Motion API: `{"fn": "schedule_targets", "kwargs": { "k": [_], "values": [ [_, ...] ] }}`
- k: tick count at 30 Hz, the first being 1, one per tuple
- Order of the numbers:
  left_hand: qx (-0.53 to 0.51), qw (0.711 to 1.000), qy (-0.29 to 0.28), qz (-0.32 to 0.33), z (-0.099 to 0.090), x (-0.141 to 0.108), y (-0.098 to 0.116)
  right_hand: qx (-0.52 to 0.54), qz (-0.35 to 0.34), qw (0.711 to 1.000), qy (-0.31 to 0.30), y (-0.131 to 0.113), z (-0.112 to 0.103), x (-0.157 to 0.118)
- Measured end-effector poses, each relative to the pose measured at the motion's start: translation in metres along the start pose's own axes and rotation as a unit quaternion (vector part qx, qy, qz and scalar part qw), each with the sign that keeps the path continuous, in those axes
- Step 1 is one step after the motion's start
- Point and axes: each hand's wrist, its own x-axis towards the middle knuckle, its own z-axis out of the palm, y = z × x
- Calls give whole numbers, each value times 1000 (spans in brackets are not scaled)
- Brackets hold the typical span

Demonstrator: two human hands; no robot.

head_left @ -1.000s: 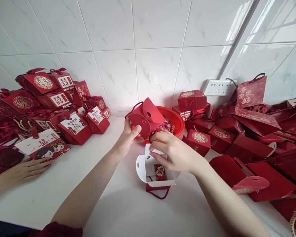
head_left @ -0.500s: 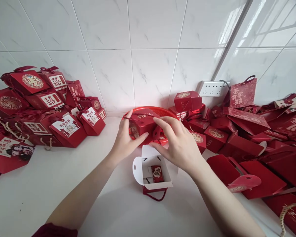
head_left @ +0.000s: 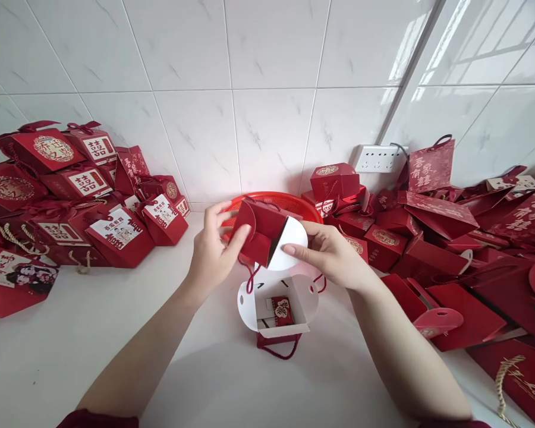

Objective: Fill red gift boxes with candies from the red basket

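Observation:
A small red gift box (head_left: 255, 252) is held between my two hands, tilted, above the table. My left hand (head_left: 216, 246) grips its left end, thumb on the red side. At the other end my right hand (head_left: 332, 252) pinches a rounded white-lined flap (head_left: 294, 235) that is folded out. Just below stands an open gift box (head_left: 264, 336) with a white inside, flaps spread and a dark red cord handle hanging in front. Inside it lies a small red packet (head_left: 282, 311) with pale lettering. A red plastic basket (head_left: 289, 199) is partly hidden behind the held box.
Finished-looking red boxes (head_left: 120, 235) with ribbons and cord handles are piled on the left. Many more red boxes and bags (head_left: 446, 261) crowd the right side. A white power strip (head_left: 378, 159) sits against the tiled wall (head_left: 196, 142) behind the white table (head_left: 196, 374).
The held box has been turned, and its right-end flap is now folded out with the white lining showing. My right hand has shifted right and pinches that flap. The view has shifted slightly.

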Motion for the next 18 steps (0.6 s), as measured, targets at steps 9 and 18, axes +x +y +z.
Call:
{"fn": "schedule_targets", "kwargs": {
  "k": [9, 18],
  "values": [
    [172, 981, 48, 82, -14, 1, 5, -68, -81, 991, 79, 2, -1, -1],
    [-7, 999, 1, 46, -16, -5, 11, -533, -135, 782, 292, 25, -2, 11]
  ]
}}
